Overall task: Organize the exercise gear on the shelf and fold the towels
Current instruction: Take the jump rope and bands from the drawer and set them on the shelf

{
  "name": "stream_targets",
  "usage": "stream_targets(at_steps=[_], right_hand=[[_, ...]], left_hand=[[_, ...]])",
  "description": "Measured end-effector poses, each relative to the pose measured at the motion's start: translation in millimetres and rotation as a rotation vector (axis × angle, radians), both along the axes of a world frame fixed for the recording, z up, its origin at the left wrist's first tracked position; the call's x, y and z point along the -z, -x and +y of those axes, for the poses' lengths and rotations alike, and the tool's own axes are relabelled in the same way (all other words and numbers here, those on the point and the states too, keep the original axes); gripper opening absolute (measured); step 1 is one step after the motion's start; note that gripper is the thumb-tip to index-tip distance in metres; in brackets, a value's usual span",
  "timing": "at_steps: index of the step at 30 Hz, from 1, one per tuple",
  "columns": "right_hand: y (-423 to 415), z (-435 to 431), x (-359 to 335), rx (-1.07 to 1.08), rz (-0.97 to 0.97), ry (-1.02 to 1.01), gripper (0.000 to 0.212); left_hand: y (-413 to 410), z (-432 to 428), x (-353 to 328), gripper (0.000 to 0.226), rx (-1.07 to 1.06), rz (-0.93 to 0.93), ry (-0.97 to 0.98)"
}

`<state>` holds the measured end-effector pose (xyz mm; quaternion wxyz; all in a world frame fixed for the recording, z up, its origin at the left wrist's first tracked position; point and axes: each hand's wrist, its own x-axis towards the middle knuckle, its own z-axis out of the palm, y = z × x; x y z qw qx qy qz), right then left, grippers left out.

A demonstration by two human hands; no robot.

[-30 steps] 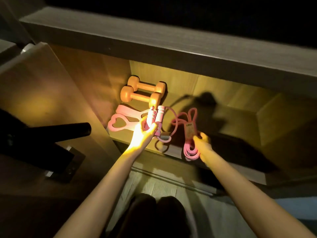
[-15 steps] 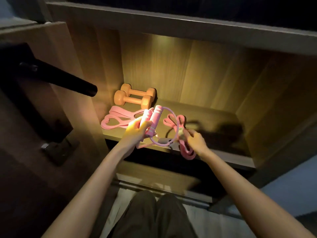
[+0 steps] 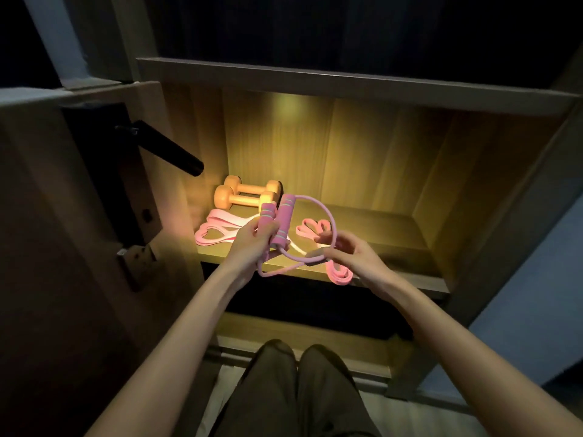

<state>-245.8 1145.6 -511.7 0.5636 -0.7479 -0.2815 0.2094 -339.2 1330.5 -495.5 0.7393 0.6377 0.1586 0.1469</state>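
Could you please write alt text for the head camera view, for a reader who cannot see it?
A person's left hand grips both pink foam handles of a skipping rope while the right hand pinches its looped pink cord, before a lit wooden shelf holding two orange dumbbells and pink resistance bands.

Warm-lit wooden back wall (image 3: 315, 152) (dark room around), door (image 3: 79, 247) with black handle (image 3: 164, 149) at left.

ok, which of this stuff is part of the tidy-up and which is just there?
Job:
- jump rope, handles gripped by the left hand, cord pinched by the right hand
- dumbbells
- pale pink bands
- darker pink band
- shelf
No towels in view.

Just there:
- black door handle
- latch plate
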Motion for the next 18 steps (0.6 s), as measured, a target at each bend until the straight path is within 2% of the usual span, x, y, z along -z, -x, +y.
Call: stream_targets(at_steps=[3,5,6,7,9,11,13,14,15,18], right_hand=[[6.2,1.7,-12.6,-0.092,0.046,-0.069,0.083],[13.0,5.3,-13.9,-0.137,-0.132,0.033,0.113],[17.3,7.8,-13.4,-0.141,-0.262,0.113,0.118],[21.7,11.1,-13.6,-0.126,-0.363,0.175,0.116],[26.5,15.9,-15.1,-0.064,-0.429,0.212,0.096],[23.3,17.5,-20.5,0.025,-0.456,0.216,0.056],[15.0,15.7,-27.5,0.1,-0.361,0.169,0.016],[8.5,14.1,-30.2,0.126,-0.266,0.116,0.011],[1.2,12.4,-32.1,0.159,-0.167,0.063,0.014],[-30.1,8.0,-32.2,0.281,-0.002,0.04,0.02]], left_hand=[[5.3,-1.1,5.5,0.031,-0.008,-0.016,0.073],[7.8,-3.5,5.2,0.038,-0.008,-0.024,0.187],[8.6,-4.1,4.3,0.041,-0.008,-0.027,0.249],[9.2,-4.0,3.9,0.042,-0.011,-0.027,0.305],[10.5,-2.5,3.7,0.041,-0.008,-0.028,0.38],[11.2,0.3,4.3,0.04,-0.005,-0.04,0.375],[10.5,5.9,6.7,0.04,-0.031,-0.06,0.37],[10.4,9.7,8.0,0.039,-0.052,-0.065,0.365],[10.4,14.8,10.3,0.039,-0.073,-0.061,0.334],[8.7,32.1,23.5,0.035,-0.128,0.05,0.062]])
